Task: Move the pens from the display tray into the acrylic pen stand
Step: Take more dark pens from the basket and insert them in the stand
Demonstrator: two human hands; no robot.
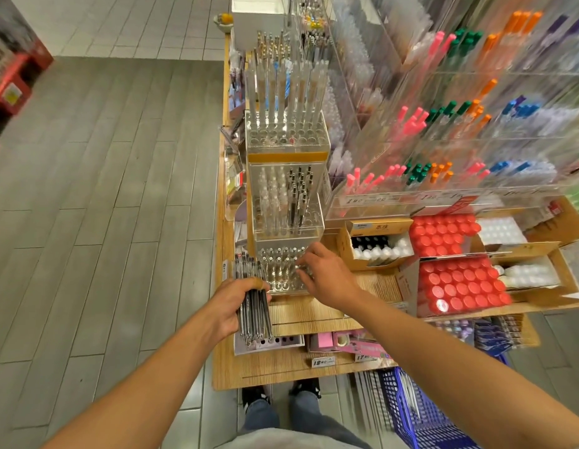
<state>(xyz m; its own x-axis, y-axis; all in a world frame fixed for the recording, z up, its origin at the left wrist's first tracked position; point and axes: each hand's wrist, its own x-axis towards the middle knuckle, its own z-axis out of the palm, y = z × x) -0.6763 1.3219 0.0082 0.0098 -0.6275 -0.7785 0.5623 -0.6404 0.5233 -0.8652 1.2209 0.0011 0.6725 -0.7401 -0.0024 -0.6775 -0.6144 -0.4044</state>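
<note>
A bundle of clear pens is gripped in the curled fingers of the left hand, kept as a ready supply beside the work. Just beyond, the right hand hangs over the acrylic pen stand, fingertips bent down onto its holes; whether a pen is pinched cannot be told.

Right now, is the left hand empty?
No, the left hand grips a bundle of pens beside the acrylic pen stand, while the right hand reaches over the stand's holes.
</note>
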